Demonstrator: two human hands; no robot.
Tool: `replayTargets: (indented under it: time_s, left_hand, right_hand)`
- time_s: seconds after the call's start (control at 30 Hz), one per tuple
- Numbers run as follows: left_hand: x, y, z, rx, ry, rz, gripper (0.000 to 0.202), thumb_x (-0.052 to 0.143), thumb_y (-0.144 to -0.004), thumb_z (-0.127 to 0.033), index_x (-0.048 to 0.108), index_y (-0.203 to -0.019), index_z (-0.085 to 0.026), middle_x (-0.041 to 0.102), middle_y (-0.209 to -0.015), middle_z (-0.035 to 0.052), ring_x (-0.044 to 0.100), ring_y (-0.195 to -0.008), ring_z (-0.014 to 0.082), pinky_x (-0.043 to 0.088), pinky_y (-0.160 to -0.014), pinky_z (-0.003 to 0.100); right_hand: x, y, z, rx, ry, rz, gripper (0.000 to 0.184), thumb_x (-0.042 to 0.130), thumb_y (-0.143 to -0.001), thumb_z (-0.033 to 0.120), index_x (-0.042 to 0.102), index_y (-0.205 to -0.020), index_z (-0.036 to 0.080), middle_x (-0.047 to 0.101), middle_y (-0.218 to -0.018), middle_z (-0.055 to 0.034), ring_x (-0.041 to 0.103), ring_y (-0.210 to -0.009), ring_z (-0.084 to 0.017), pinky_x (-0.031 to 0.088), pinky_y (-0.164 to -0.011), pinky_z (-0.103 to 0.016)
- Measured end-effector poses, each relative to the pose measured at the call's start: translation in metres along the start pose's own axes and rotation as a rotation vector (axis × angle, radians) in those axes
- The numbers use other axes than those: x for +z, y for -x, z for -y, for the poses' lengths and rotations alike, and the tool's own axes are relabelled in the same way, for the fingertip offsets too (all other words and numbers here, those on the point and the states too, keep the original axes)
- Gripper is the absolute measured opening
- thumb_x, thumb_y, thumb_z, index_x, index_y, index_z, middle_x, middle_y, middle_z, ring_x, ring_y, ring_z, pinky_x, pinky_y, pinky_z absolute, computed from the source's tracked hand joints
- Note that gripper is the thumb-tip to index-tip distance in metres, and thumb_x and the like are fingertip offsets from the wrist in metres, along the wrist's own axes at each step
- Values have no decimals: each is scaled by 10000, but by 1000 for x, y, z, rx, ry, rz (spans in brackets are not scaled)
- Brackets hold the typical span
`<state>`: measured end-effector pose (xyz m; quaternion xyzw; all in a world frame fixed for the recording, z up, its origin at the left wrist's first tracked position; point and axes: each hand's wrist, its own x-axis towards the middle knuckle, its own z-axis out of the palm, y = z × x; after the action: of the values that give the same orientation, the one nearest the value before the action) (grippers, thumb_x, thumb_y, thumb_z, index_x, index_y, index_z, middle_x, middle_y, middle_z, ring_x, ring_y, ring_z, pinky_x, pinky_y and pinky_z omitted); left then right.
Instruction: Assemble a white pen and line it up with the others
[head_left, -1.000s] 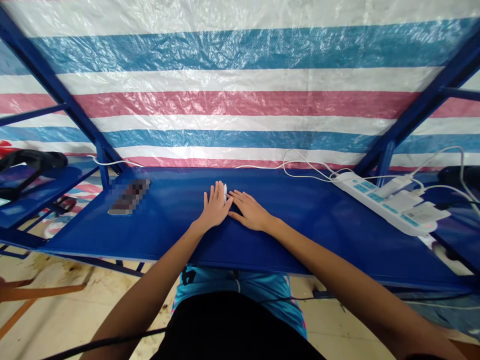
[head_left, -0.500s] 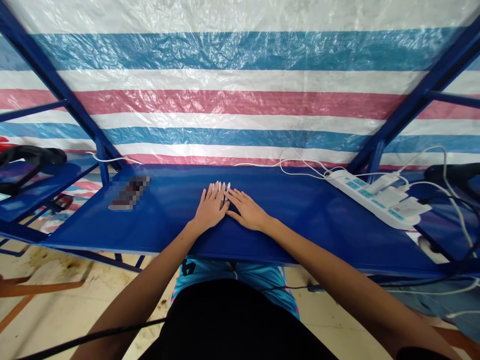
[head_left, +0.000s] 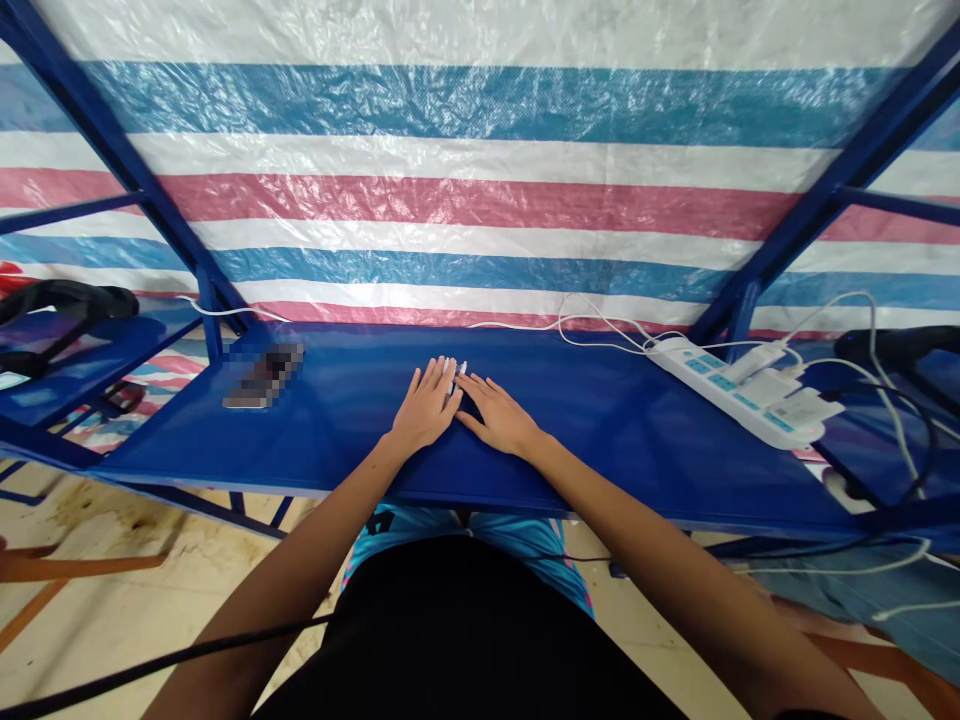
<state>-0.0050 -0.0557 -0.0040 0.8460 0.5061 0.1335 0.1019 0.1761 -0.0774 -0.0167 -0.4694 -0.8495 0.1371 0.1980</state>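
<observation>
Left hand and right hand lie palm down on the blue worktop, both open and relaxed, neither clenched. The left hand points straight ahead, while the right slants inward so that its fingers nearly meet the left hand. Just beside the left hand's outer fingers, between the two hands, sits a small white object, too small to identify. I cannot tell whether either hand is pinching it or merely beside it.

Well to the left on the worktop lies a pixelated flat rectangular object. Well to the right sits a white power strip with white plugs in its sockets and white cables trailing behind it. Blue metal frame bars rise at both sides against a striped blue, white and pink tarpaulin. Below the worktop, a tiled floor shows.
</observation>
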Motion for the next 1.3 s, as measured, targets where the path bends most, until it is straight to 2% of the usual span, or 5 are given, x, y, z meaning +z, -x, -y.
replayTargets:
  time_s: [0.37,0.47,0.7,0.83,1.3]
  left_hand:
    - [-3,21,3,-9,-14,-229,675,364,-1057,-537,282,-1664,-253,83,-1771,102,-13,-1623,402,41,-1259,690]
    - [-3,33,7,-28,-37,-213,743,380,-1037,-613,265,-1669,-241,66,-1770,122,-3,-1621,413,39,-1261,689]
    - [6,44,20,-101,-105,-229,994,365,-962,-768,217,-1663,-78,154,-1736,233,73,-1612,443,76,-1269,684]
    - [6,40,19,-189,-144,-130,1074,335,-931,-809,256,-1637,-3,222,-1711,260,131,-1602,449,99,-1289,640]
    - [5,38,23,-160,-143,-45,1003,311,-942,-801,332,-1632,-74,307,-1692,221,201,-1596,420,153,-1286,616]
  right_hand:
    - [-2,17,18,188,110,-37,916,336,-989,719,200,-1684,138,208,-1743,-114,71,-1632,-332,78,-1310,-598]
    - [-1,18,20,277,149,-11,992,324,-964,768,200,-1677,90,188,-1746,-136,29,-1632,-353,43,-1309,-603]
    - [5,15,15,301,183,11,1022,259,-936,830,208,-1683,134,234,-1736,-123,34,-1629,-372,24,-1298,-633]
    - [2,14,18,345,190,51,1066,257,-916,856,246,-1671,104,242,-1731,-134,45,-1628,-378,24,-1301,-624]
    - [3,13,14,320,188,55,1059,237,-914,861,240,-1676,125,228,-1734,-128,54,-1628,-374,32,-1293,-640]
